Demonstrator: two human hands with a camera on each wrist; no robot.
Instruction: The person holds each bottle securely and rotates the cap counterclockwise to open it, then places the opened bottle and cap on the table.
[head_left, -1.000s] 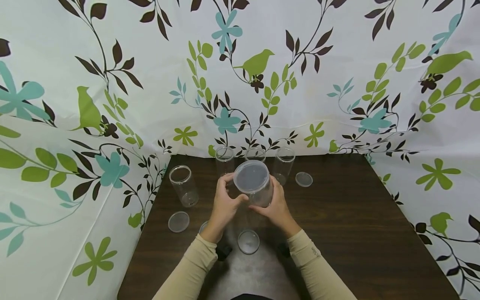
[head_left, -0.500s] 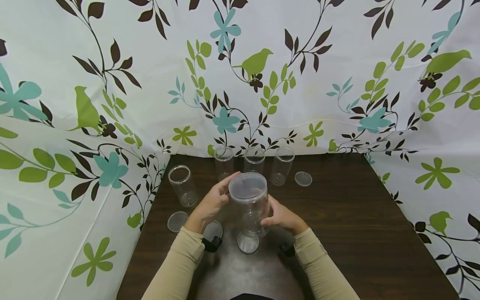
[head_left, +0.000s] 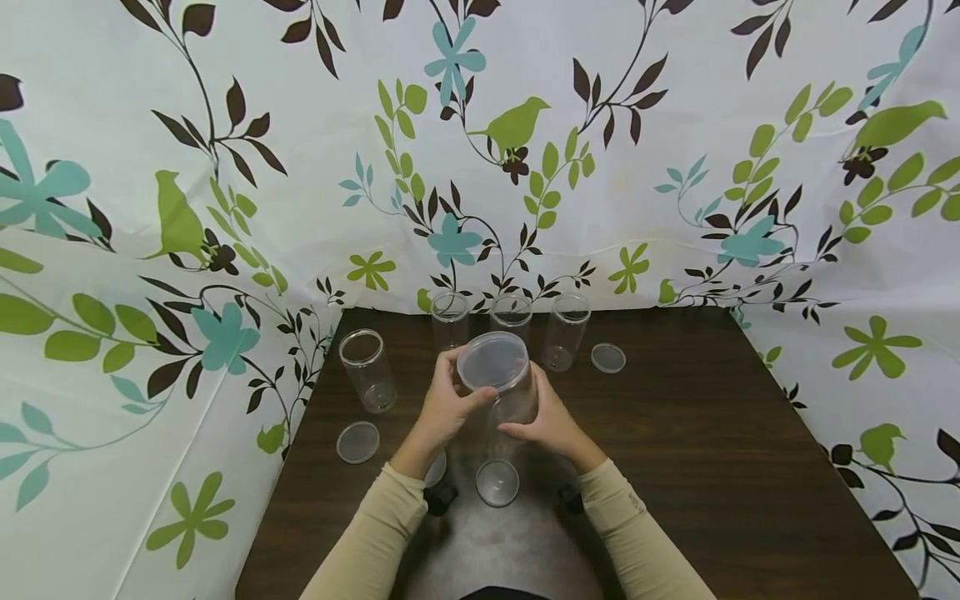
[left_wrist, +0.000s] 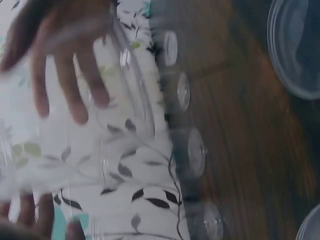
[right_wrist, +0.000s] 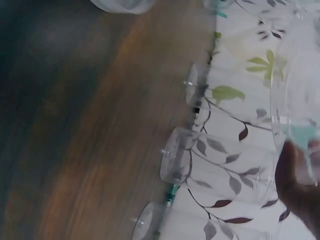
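Note:
A clear cylindrical jar is held up over the middle of the table, its top tilted to the left. A translucent lid covers its mouth. My left hand grips the lid end, thumb at the near rim and fingers round the left side. Lower down, my right hand wraps the jar's right side, with the thumb across the front. The right wrist view shows the thumb and part of my right hand against the clear jar wall. The left wrist view is blurred, with fingers seen around the clear plastic.
Uncovered jars stand at the back: one at the left, others in a row including one at the right. Loose lids lie at the left, front centre and right. Another lid is partly hidden by my left wrist.
Half a second ago the jar was lower and more upright; it has risen and tilted. My left thumb has come round to the lid's near rim, and my right hand has moved up with the jar.

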